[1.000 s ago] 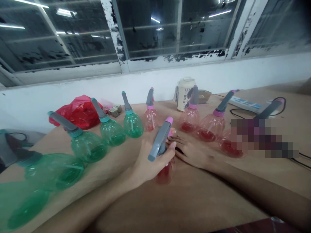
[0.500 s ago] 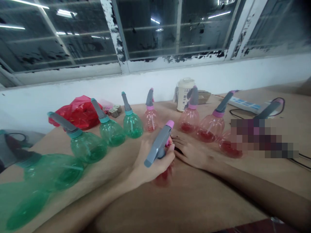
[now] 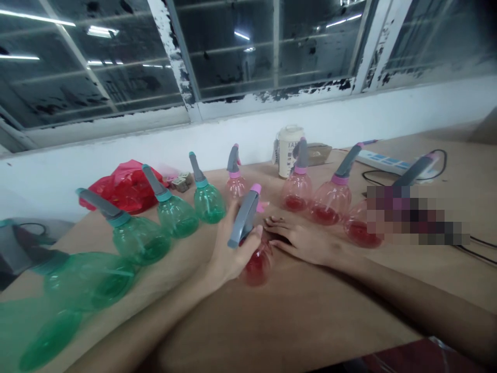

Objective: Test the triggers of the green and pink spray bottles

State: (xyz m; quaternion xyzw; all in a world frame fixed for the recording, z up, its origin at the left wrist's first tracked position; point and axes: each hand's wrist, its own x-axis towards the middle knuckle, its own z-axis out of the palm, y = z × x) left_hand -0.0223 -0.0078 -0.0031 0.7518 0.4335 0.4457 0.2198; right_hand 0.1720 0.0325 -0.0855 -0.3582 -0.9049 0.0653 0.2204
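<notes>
A pink spray bottle with red liquid stands on the table in front of me. My left hand is wrapped round its neck, just under the grey sprayer head, whose pink nozzle tip points away from me. Palm down on the wood to the right, my right hand has its fingers stretched out; the thumb is close to the bottle, and I cannot tell if it touches. Behind the left hand is another pink spray bottle. Green spray bottles, among them this near one, stand in a row to the left.
More pink spray bottles line the right side. At the back are a red plastic bag, a white cup and a power strip with black cable. A white wall below windows bounds the table.
The held bottle's sprayer head has shifted slightly left and away from me, and more of its body shows below my left hand. My right hand stays flat. The view has moved slightly.
</notes>
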